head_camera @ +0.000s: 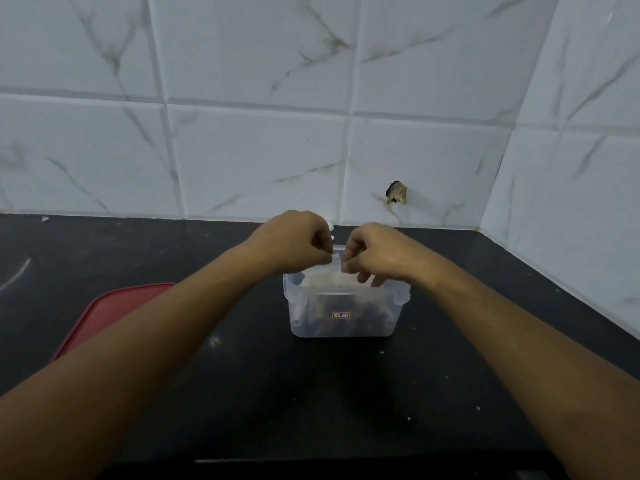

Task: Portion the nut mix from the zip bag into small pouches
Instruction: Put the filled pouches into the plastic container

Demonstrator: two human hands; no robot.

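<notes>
While left hand [294, 241] and right hand [380, 255] pinch it, the zip bag [327, 276] stands between.

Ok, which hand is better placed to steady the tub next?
Right, probably: both pinch the zip bag, but the right hand has spare fingers at the tub rim; the left hand sits higher.

The worktop [242, 393] is a dark, matt stone-like slab, flecked with pale specks. On it stands a tub [343, 317] of clear, slightly frosted plastic with a smooth wall and a small paper-like label [340, 315]. The bag [329, 271] at its mouth is thin, see-through plastic film. The lid [104, 317] beside it is red, smooth plastic. The wall tiles [259, 161] are glossy white with grey marble veining.
</notes>
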